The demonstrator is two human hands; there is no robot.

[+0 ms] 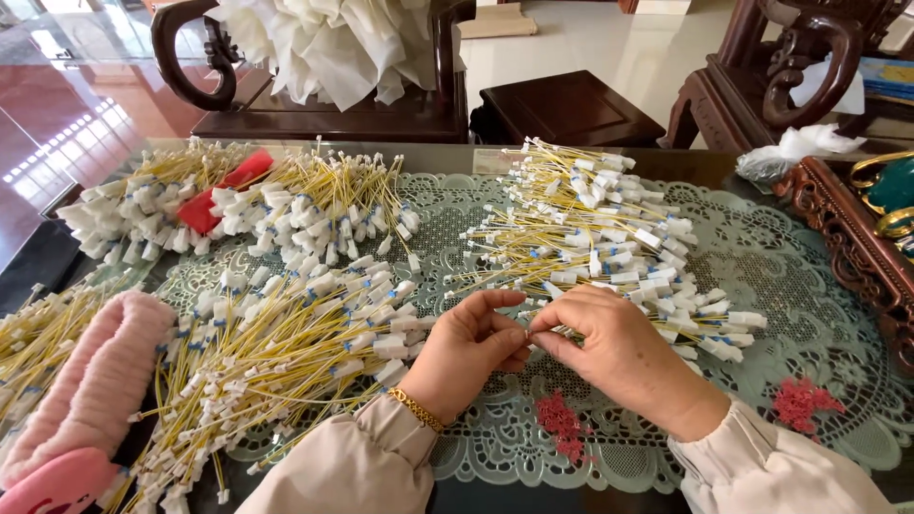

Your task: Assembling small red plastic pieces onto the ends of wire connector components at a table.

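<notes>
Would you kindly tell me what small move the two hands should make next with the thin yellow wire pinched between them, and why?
Probably the left hand and right hand should finish with the thin yellow wire pinched between their fingertips, then lay it on the heap of yellow wires with white plastic connectors at the left; a similar heap lies just beyond the hands on the pale green lace cloth.

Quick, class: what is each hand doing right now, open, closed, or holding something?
Left hand: fingers pinched shut on the end of a thin yellow wire.
Right hand: fingers pinched shut on the same yellow wire, fingertips meeting the left's.
</notes>
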